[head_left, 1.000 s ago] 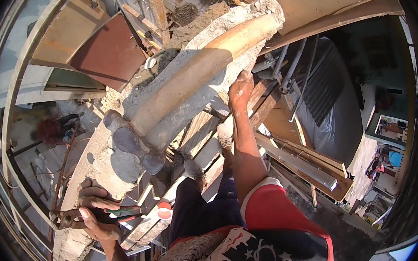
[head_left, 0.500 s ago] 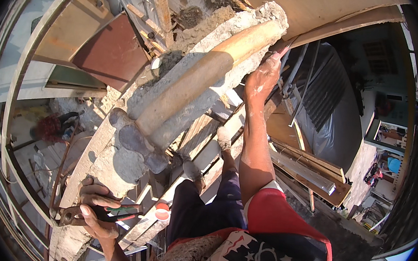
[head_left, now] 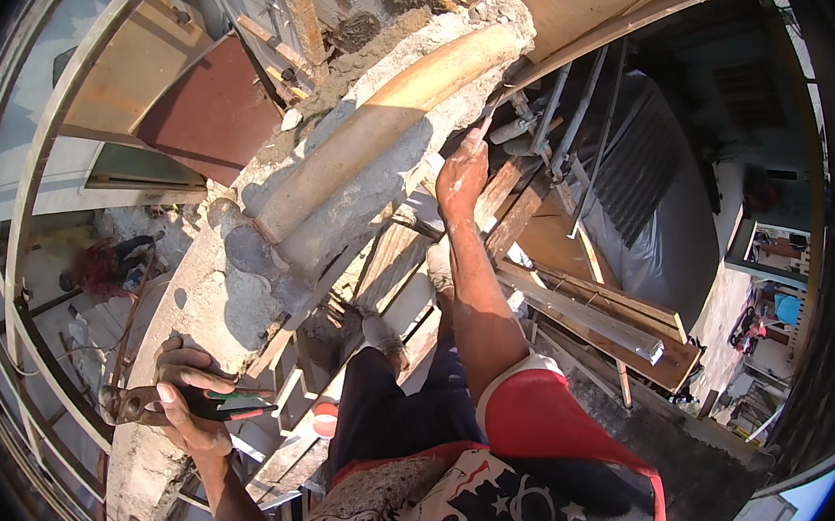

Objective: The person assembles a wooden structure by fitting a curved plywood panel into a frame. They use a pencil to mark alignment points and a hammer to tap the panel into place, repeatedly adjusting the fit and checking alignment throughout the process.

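Observation:
My left hand (head_left: 192,390) is closed around a pair of pincers with red and green handles (head_left: 247,410) and a rusty head (head_left: 127,404), resting over the near end of a concrete ledge (head_left: 164,337). A long, smooth, half-round tan moulding (head_left: 347,153) runs along the ledge. Rough grey mortar (head_left: 384,192) flanks it, and a dark, rounded piece (head_left: 262,256) lies at its near end. Beside the moulding's far right side is my right hand (head_left: 463,180). Its fingers look closed, with a thin, pale tip pointing forward; what they hold is unclear.
My feet stand on wooden planks (head_left: 402,269) below the ledge. Metal railing bars (head_left: 41,154) curve along the left. A plywood sheet (head_left: 592,11) overhangs the far end. Boards (head_left: 622,330) and corrugated sheeting (head_left: 636,181) lie lower right. Another person (head_left: 100,265) is below left.
My right hand has drawn back slightly toward me along the moulding's right side. The view has shifted, moving the ledge leftward. My left hand still grips the pincers.

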